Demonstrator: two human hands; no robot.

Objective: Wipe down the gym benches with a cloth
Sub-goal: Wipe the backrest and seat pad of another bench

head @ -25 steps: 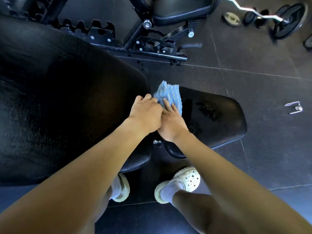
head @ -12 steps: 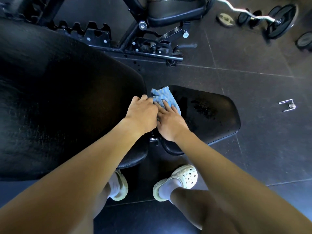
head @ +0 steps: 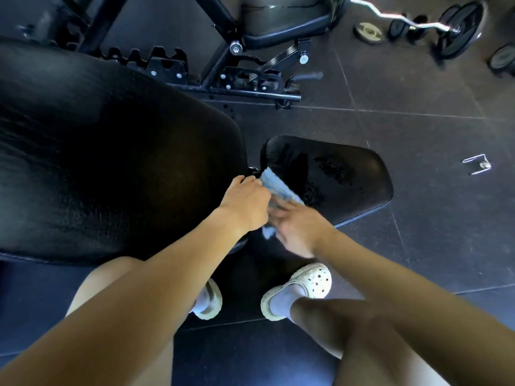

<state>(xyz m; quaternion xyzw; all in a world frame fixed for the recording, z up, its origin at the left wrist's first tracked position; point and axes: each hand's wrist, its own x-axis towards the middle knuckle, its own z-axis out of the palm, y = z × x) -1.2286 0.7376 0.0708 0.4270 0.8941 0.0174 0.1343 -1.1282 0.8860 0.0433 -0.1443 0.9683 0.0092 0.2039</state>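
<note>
At the seat pad's (head: pixel 354 188) near-left corner, right by the gap that parts it from the big back pad (head: pixel 111 162), the blue cloth (head: pixel 278 188) lies crumpled on the vinyl with both hands on it. The right hand (head: pixel 299 228) is smeared by motion, but its fingers appear to lie fairly straight across the cloth, pressing it down, with 1 fold of cloth poking out beneath the palm. The left hand (head: pixel 245 203) has its fingers curled at the cloth's far end—whether they pinch the fabric or hook the back pad's edge, I cannot tell. As for progress: a dark wet streak runs beside the cloth, while a patch of droplets (head: pixel 331 165) sits unwiped toward the middle of the seat pad, so I judge this pad only partly done. The back pad shows no clear wet marks, and nothing tells whether it has been wiped. A 2nd bench (head: pixel 278 15) stands past the far edge of this one, with neither hand on it—likely work left to do.
</note>
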